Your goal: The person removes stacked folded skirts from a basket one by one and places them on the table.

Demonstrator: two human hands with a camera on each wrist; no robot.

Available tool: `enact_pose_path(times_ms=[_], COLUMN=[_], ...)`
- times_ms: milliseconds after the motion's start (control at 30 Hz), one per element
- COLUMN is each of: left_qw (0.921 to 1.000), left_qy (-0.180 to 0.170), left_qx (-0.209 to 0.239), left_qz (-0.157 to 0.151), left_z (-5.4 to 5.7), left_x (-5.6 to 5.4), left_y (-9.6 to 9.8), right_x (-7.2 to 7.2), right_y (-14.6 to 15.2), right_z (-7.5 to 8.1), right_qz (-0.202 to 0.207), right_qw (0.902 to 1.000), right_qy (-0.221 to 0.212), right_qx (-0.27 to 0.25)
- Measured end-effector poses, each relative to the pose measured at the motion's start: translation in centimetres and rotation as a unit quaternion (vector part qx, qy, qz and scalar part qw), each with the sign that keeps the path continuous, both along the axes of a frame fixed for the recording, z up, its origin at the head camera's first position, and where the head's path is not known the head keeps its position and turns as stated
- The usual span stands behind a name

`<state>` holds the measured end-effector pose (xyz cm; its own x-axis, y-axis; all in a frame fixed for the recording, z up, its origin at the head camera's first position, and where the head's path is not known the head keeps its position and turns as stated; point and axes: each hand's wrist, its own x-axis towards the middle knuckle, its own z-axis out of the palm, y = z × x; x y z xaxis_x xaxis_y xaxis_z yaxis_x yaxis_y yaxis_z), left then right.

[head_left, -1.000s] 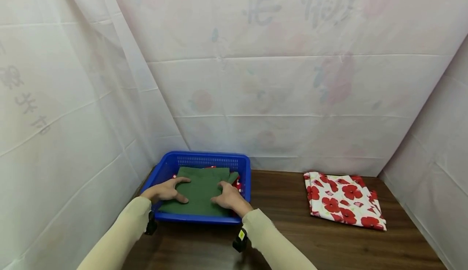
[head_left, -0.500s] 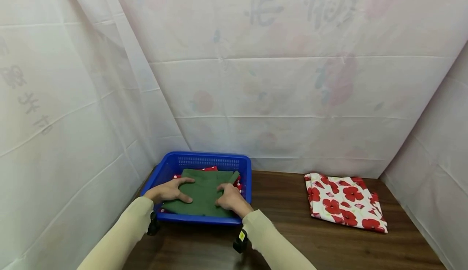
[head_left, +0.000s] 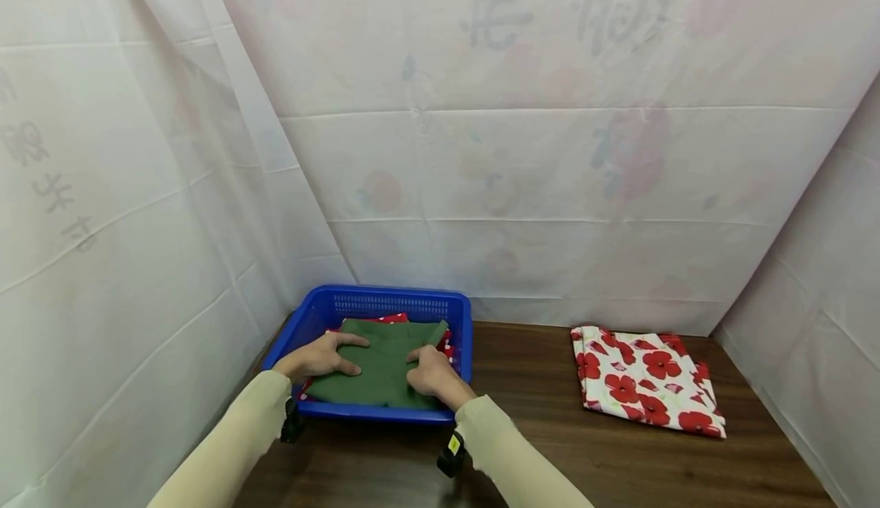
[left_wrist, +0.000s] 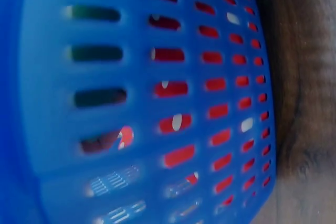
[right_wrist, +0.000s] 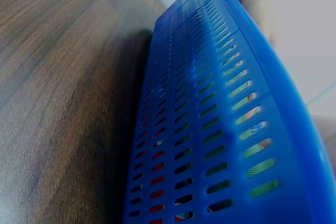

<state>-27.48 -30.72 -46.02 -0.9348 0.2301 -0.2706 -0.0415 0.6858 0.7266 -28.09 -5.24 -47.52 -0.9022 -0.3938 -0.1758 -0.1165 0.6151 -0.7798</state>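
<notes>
A folded dark green cloth point(head_left: 381, 374) lies on top inside the blue plastic basket point(head_left: 392, 290). Under its edges shows a red cloth with white dots point(head_left: 395, 318). My left hand point(head_left: 319, 357) rests on the green cloth's left side, thumb and index finger spread wide. At the right side, my right hand point(head_left: 435, 374) bears down on the cloth with bent fingers; whether it pinches the fabric I cannot tell. Slotted basket walls fill most of both wrist views, with red and green fabric glimpsed through the holes.
A folded white cloth with red flowers point(head_left: 639, 378) lies at the right on the dark wooden table point(head_left: 543, 431). White printed sheeting point(head_left: 495, 187) hangs behind and along both sides, close to the basket's back and left.
The green cloth has shifted slightly right, and its right-hand flap now lies flatter. More red dotted fabric shows at the back and lower left. Both hands stay nearly in place.
</notes>
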Motion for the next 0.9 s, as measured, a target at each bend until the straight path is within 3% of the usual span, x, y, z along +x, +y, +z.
enact_pose_path(times_ms=[167,433,667,900], left_qw=[1.0000,0.9998,0.9965,0.9896], left_qy=[0.006,0.019,0.080,0.142], left_qx=[0.004,0.010,-0.008,0.022], left_qz=[-0.006,-0.005,-0.024,-0.005], left_z=[0.4,1.0,1.7,2.7], left_x=[0.1,0.6,0.4,0.8], left_y=[0.5,0.8,1.1,2.2], right_x=[0.0,0.1,0.0,-0.2], right_y=[0.0,0.3,0.9,1.9], right_z=[0.1,0.2,1.1,2.4], right_qz=[-0.014,-0.025,-0.028,-0.031], right_qw=[0.9997,0.9970,0.9945,0.9914], right_qy=[0.020,0.044,0.054,0.087], right_qx=[0.000,-0.059,-0.086,-0.093])
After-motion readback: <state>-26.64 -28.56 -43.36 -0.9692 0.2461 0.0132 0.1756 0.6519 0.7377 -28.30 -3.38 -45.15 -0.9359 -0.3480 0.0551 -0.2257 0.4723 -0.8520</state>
